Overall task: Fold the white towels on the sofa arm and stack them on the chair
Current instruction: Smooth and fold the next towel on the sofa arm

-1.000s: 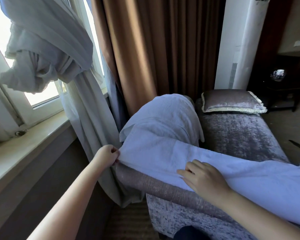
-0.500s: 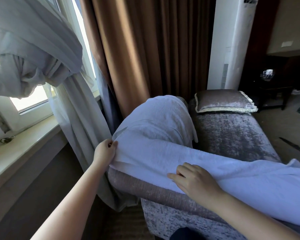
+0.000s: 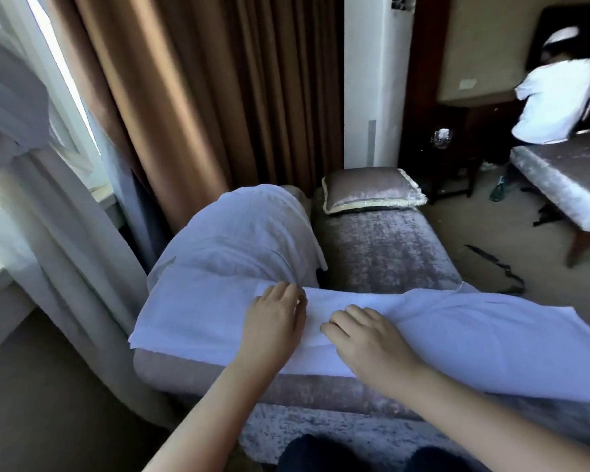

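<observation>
while a white towel (image 3: pixel 457 338) lies spread along the grey sofa arm (image 3: pixel 212 383), the person's left hand (image 3: pixel 274 320) and right hand (image 3: pixel 367 337) rest palm-down on it, side by side, fingers relaxed, gripping nothing.

Left hand (image 3: pixel 274 316) palm down, fingers (image 3: pixel 295 294) straight; right hand (image 3: pixel 365 335) beside it, fingers loosely bent, palm down.

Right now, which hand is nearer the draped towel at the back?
Left. Left hand lies just below the draped towel; right hand rests lower right, on the flat towel.
</observation>
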Demonstrator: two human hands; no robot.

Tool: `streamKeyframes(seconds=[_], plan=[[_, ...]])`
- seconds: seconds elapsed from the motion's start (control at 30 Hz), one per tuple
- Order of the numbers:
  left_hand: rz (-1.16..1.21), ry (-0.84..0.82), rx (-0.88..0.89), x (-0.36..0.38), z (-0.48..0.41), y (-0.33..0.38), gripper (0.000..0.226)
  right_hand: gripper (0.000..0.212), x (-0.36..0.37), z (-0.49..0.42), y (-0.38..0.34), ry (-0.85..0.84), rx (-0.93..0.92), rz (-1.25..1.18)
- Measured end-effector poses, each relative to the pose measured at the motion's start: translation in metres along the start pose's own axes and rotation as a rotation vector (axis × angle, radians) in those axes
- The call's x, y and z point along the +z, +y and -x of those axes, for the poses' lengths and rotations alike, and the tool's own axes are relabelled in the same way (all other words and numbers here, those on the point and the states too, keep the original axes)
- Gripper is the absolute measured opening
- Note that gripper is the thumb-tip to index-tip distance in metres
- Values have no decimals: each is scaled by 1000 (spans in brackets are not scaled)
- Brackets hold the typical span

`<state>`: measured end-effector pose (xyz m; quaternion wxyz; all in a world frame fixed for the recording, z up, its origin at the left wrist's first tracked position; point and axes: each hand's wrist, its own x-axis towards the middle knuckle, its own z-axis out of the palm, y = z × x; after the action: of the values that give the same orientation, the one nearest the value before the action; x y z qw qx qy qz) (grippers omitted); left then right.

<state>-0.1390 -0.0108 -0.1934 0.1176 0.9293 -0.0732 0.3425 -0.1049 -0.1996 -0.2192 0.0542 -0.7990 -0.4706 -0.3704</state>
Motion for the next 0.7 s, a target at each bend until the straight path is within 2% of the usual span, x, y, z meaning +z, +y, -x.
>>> streamKeyframes(seconds=[0.1,0.23,0.33,0.43,0.53,0.57,0.7], plan=[[108,-33,-96,21,8,7,22,26,-9,22,31,8,99,81],[168,16,-76,27,21,3,17,25,-15,47,73,-14,278,83],[162,18,-75,28,24,6,17,25,-23,58,99,-44,274,60],[132,21,-92,30,25,9,17,13,-28,66,129,-105,239,115],[110,31,-93,31,24,11,16,36,-26,69,159,-218,299,202],[104,36,-90,31,24,12,16,38,-26,71,170,-244,327,217],[98,39,-88,32,25,13,15,27,-29,86,203,-234,415,218]])
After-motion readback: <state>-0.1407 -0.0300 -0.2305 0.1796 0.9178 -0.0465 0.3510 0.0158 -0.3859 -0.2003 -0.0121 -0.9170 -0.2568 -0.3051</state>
